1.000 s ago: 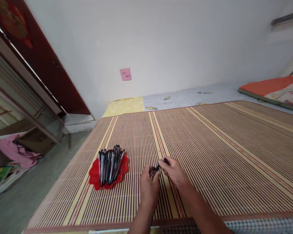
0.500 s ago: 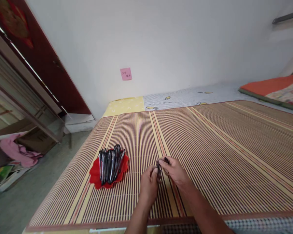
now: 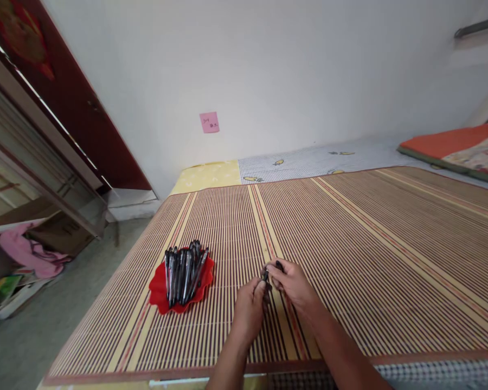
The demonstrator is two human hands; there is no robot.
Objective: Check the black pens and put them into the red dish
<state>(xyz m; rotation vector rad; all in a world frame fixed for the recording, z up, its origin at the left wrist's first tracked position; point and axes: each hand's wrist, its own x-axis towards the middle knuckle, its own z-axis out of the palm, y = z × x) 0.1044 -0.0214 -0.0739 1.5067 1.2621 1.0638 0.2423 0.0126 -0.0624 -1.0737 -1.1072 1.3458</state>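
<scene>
My left hand [image 3: 248, 306] is closed, thumb and fingers pinching a slim black pen [image 3: 265, 275] near the middle of the mat. Right beside it, my right hand [image 3: 290, 279] is closed too, its fingertips meeting the pen's upper end. A small black pen piece [image 3: 279, 265], perhaps a cap, pokes out above the right hand's fingers. Most of what both hands hold is covered by the fingers. To the left, a red scalloped plate [image 3: 158, 290] carries a pile of black and clear pens [image 3: 183, 275].
A striped bamboo mat [image 3: 329, 244] covers the bed. Patterned sheets [image 3: 296, 162] show along the wall, with an orange folded quilt [image 3: 443, 143] at the right. A pink note [image 3: 209, 122] is stuck on the wall. Boxes and a pink cloth [image 3: 34, 252] lie at the left.
Both hands have shifted very slightly, and the fingers have turned a little around the pen. The plate and its pens have stayed put.
</scene>
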